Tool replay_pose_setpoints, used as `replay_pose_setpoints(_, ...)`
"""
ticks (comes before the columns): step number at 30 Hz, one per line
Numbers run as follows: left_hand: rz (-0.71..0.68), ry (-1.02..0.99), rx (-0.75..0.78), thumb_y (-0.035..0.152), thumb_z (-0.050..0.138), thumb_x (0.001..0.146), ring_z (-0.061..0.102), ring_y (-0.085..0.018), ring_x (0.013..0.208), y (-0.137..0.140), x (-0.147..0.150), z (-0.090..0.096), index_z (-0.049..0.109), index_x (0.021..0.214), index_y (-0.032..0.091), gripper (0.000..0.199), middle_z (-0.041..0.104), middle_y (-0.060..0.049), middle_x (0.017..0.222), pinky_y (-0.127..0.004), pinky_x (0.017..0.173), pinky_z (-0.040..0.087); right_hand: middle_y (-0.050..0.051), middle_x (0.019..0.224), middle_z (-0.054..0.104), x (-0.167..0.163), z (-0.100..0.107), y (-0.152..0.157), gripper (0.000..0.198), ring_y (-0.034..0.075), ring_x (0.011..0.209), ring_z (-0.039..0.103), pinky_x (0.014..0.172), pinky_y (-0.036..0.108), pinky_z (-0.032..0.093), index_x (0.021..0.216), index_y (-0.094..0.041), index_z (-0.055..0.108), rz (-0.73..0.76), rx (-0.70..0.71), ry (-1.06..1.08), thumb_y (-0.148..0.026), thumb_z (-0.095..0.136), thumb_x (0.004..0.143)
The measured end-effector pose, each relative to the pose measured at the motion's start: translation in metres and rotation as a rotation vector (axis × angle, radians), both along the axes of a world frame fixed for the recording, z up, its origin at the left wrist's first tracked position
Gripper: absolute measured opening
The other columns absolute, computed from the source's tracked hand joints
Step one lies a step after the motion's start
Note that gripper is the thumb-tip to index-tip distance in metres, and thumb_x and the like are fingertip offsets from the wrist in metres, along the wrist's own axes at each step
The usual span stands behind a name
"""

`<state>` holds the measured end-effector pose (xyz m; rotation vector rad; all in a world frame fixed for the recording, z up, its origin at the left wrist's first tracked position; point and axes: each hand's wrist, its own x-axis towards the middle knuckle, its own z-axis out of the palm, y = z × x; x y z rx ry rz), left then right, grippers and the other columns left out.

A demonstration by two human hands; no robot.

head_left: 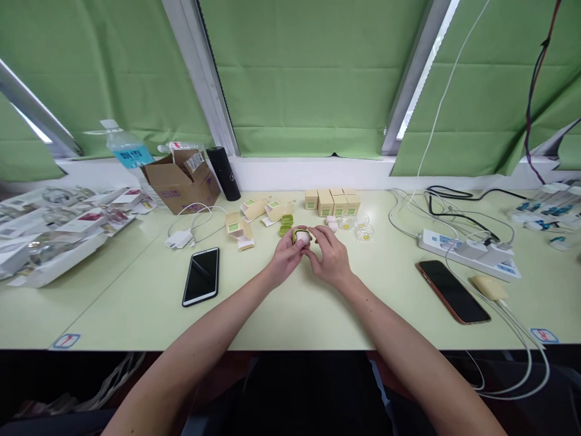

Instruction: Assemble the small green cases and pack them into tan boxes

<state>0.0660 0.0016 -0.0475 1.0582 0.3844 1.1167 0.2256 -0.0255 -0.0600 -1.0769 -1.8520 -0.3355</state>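
Note:
Over the middle of the table, my left hand (287, 253) is closed round a small green case (295, 232) with a pale pinkish-white ball (302, 237) in it. From the other side, the bent fingers of my right hand (330, 255) grip the rim of this case. Just behind my left hand stand more small green cases (286, 223). White balls (333, 224) lie beyond my right hand, beside clear round plastic covers (362, 225) with yellow marks. Small kraft boxes (325, 203) stand grouped behind them. Several unfolded kraft boxes (240, 230) lie to the left.
A phone (201, 276) lies left of my arms, near a white charger (180, 238). On the right are another phone (452, 292), a power strip (469, 254) and loose cables. An open cardboard box (181, 184) and a black cylinder (223, 174) stand at the back left.

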Motion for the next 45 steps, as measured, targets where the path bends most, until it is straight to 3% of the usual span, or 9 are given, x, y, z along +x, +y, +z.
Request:
replay_pose_setpoints(6, 0.086, -0.135, -0.139, 0.037, 0.074, 0.09, 0.062, -0.016, 0.083, 0.016, -0.007, -0.001, 0.068, 0.117, 0.018, 0.034, 0.066, -0.007, 0.102, -0.031, 0.08, 0.052, 0.017, 0.135, 0.065, 0.013, 0.003, 0.006, 0.049, 0.031, 0.109, 0.066, 0.089, 0.043, 0.058, 0.145, -0.018, 0.056, -0.19, -0.257, -0.033, -0.037, 0.057, 0.1)
replay_pose_setpoints(12, 0.176, -0.107, -0.136, 0.025, 0.071, 0.088, 0.062, -0.017, 0.082, 0.024, -0.008, -0.011, 0.069, 0.119, 0.017, 0.033, 0.067, -0.007, 0.1, -0.032, 0.081, 0.052, 0.018, 0.14, 0.064, 0.044, 0.01, 0.019, 0.031, 0.038, 0.129, 0.051, 0.108, 0.053, 0.042, 0.117, -0.017, 0.076, -0.506, -0.413, -0.116, -0.017, 0.053, 0.096)
replay_pose_setpoints(17, 0.216, -0.05, -0.059, 0.029, 0.074, 0.087, 0.061, -0.016, 0.083, 0.027, -0.007, -0.016, 0.069, 0.122, 0.018, 0.037, 0.068, -0.007, 0.104, -0.032, 0.083, 0.052, 0.013, 0.163, 0.048, 0.064, 0.006, 0.026, 0.03, 0.042, 0.147, 0.035, 0.116, 0.062, 0.031, 0.098, -0.017, 0.08, -0.579, -0.513, -0.218, -0.01, 0.052, 0.088)
replay_pose_setpoints(21, 0.232, -0.013, -0.017, 0.035, 0.076, 0.086, 0.059, -0.016, 0.083, 0.029, -0.007, -0.018, 0.069, 0.123, 0.018, 0.041, 0.067, -0.007, 0.105, -0.033, 0.084, 0.052, 0.011, 0.166, 0.046, 0.07, 0.0, 0.031, 0.032, 0.042, 0.155, 0.027, 0.124, 0.065, 0.018, 0.096, -0.016, 0.079, -0.555, -0.603, -0.294, -0.007, 0.05, 0.084)
replay_pose_setpoints(27, 0.241, 0.016, 0.019, 0.038, 0.077, 0.085, 0.058, -0.017, 0.085, 0.027, -0.006, -0.018, 0.069, 0.124, 0.019, 0.044, 0.066, -0.007, 0.107, -0.033, 0.084, 0.052, 0.015, 0.142, 0.067, 0.074, -0.004, 0.034, 0.045, 0.04, 0.149, 0.039, 0.127, 0.07, 0.011, 0.104, -0.016, 0.078, -0.507, -0.56, -0.29, 0.002, 0.046, 0.078)
replay_pose_setpoints(32, 0.284, 0.006, 0.046, 0.039, 0.079, 0.083, 0.058, -0.018, 0.09, 0.026, -0.007, -0.017, 0.071, 0.121, 0.02, 0.043, 0.066, -0.008, 0.112, -0.033, 0.085, 0.052, 0.014, 0.134, 0.07, 0.068, 0.005, 0.031, 0.038, 0.038, 0.141, 0.046, 0.125, 0.069, 0.021, 0.109, -0.019, 0.076, -0.425, -0.278, -0.108, -0.003, 0.048, 0.089)
replay_pose_setpoints(36, 0.327, 0.005, 0.079, 0.041, 0.08, 0.084, 0.058, -0.019, 0.095, 0.027, -0.007, -0.018, 0.072, 0.123, 0.021, 0.044, 0.066, -0.009, 0.117, -0.032, 0.085, 0.053, 0.012, 0.114, 0.07, 0.054, 0.01, 0.029, 0.012, 0.033, 0.123, 0.058, 0.109, 0.056, 0.049, 0.096, -0.023, 0.074, -0.185, -0.101, 0.155, -0.022, 0.062, 0.094)
replay_pose_setpoints(39, 0.347, 0.024, 0.117, 0.043, 0.079, 0.086, 0.059, -0.019, 0.097, 0.027, -0.006, -0.019, 0.071, 0.128, 0.022, 0.048, 0.067, -0.009, 0.117, -0.032, 0.086, 0.053, 0.008, 0.101, 0.067, 0.039, 0.009, 0.025, 0.01, 0.029, 0.105, 0.063, 0.096, 0.05, 0.055, 0.083, -0.025, 0.067, -0.066, -0.109, 0.347, -0.03, 0.071, 0.09)
replay_pose_setpoints(45, 0.346, 0.04, 0.16, 0.046, 0.081, 0.086, 0.06, -0.02, 0.102, 0.028, -0.006, -0.021, 0.07, 0.132, 0.023, 0.052, 0.068, -0.009, 0.121, -0.032, 0.09, 0.052, 0.003, 0.092, 0.059, 0.019, 0.007, 0.015, 0.025, 0.025, 0.096, 0.061, 0.083, 0.042, 0.056, 0.081, -0.026, 0.052, 0.045, -0.228, 0.518, -0.032, 0.076, 0.082)
